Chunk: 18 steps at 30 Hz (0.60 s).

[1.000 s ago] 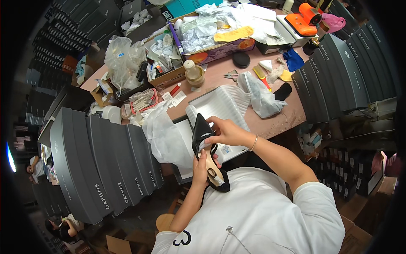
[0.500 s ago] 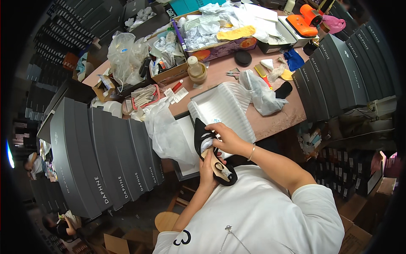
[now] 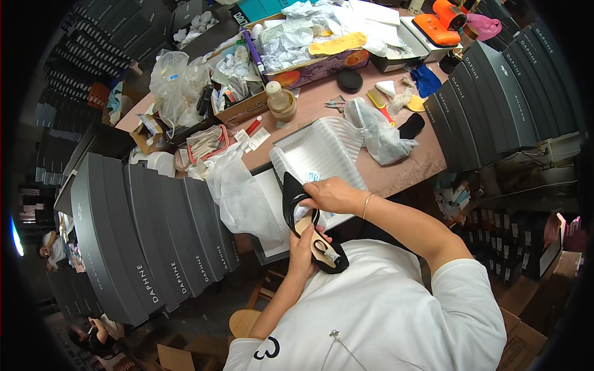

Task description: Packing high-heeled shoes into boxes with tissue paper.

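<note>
A black pointed shoe [image 3: 291, 196] with a tan insole is held in front of my chest, its toe pointing away from me. My left hand [image 3: 302, 248] is closed round its middle, the thumb lying on the insole. At the shoe's opening, the fingers of my right hand [image 3: 337, 195] are bent and grip the upper near the straps. A wad of white paper [image 3: 301, 213] shows inside the toe part, partly hidden by the straps. Beyond the shoe lies an open shoebox [image 3: 270, 196], with a white ribbed foam sheet [image 3: 334, 145] beside it.
Stacked grey shoeboxes rise at the left [image 3: 145, 235] and right [image 3: 495, 99]. On the pink table [image 3: 411, 176] are a jar [image 3: 280, 102], a plastic-wrapped item [image 3: 380, 139] and a red-rimmed basket [image 3: 207, 143]. A carton of crumpled paper [image 3: 322, 71] stands behind. Two other people are at far left.
My right hand has turned slightly, its fingers now bent closer round the shoe's opening. The shoe and my left hand stay nearly in place. The whole view has shifted a little.
</note>
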Each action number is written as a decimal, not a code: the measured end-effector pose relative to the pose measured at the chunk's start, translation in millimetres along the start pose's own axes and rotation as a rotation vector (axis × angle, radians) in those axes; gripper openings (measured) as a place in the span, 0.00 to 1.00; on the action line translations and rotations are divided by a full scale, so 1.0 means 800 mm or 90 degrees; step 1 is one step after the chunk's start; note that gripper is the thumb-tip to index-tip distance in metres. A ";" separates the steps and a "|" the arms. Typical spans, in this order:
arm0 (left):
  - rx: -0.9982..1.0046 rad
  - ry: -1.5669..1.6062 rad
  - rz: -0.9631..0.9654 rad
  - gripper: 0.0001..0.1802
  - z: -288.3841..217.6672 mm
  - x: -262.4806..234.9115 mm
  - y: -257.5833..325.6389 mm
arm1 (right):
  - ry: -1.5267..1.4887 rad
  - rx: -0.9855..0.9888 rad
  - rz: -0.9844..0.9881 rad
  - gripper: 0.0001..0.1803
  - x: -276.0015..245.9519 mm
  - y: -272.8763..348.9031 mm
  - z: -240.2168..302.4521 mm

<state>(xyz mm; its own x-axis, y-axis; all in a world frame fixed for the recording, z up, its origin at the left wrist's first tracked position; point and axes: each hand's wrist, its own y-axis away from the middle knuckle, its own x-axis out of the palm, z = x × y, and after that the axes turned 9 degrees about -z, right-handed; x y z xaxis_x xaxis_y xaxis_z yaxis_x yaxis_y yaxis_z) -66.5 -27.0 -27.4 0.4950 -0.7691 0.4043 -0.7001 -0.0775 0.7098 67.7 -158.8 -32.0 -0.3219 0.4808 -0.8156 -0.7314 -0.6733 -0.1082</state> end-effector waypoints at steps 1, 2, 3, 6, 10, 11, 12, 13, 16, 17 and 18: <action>0.003 -0.002 0.000 0.16 0.001 0.001 -0.001 | 0.004 -0.007 -0.036 0.19 0.010 0.005 -0.003; 0.007 -0.003 -0.003 0.16 0.002 0.001 -0.001 | 0.006 -0.016 -0.071 0.18 0.015 0.007 0.000; 0.020 0.007 -0.009 0.16 0.006 0.000 -0.001 | -0.018 0.053 -0.057 0.13 0.022 0.009 0.007; 0.082 0.030 -0.023 0.16 0.021 0.002 -0.004 | -0.145 0.172 -0.063 0.10 0.030 0.008 0.026; 0.157 0.047 -0.024 0.15 0.029 0.001 -0.010 | -0.299 0.266 -0.212 0.18 0.054 0.012 0.038; 0.157 0.057 -0.034 0.15 0.032 0.001 -0.009 | -0.299 0.301 -0.145 0.21 0.051 0.014 0.041; 0.156 0.068 -0.044 0.16 0.033 -0.001 -0.008 | -0.302 0.298 -0.146 0.20 0.048 0.013 0.043; 0.161 0.057 -0.036 0.16 0.035 -0.007 -0.011 | -0.306 0.295 -0.148 0.20 0.043 0.011 0.046; 0.141 0.028 0.032 0.15 0.031 -0.015 -0.014 | -0.284 0.311 -0.118 0.19 0.031 0.012 0.050; 0.154 0.030 0.016 0.14 0.033 -0.014 -0.014 | -0.266 0.313 -0.109 0.19 0.038 0.011 0.047; 0.167 0.032 0.001 0.14 0.039 -0.013 -0.014 | -0.248 0.316 -0.099 0.19 0.044 0.009 0.044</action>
<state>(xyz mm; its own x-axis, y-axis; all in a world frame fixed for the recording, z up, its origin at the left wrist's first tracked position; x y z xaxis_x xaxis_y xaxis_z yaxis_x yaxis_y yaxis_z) -79.8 -38.1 -57.3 0.5143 -0.7377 0.4373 -0.8071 -0.2439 0.5377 29.7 -127.3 -41.1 -0.3165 0.7832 -0.5352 -0.9477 -0.2851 0.1431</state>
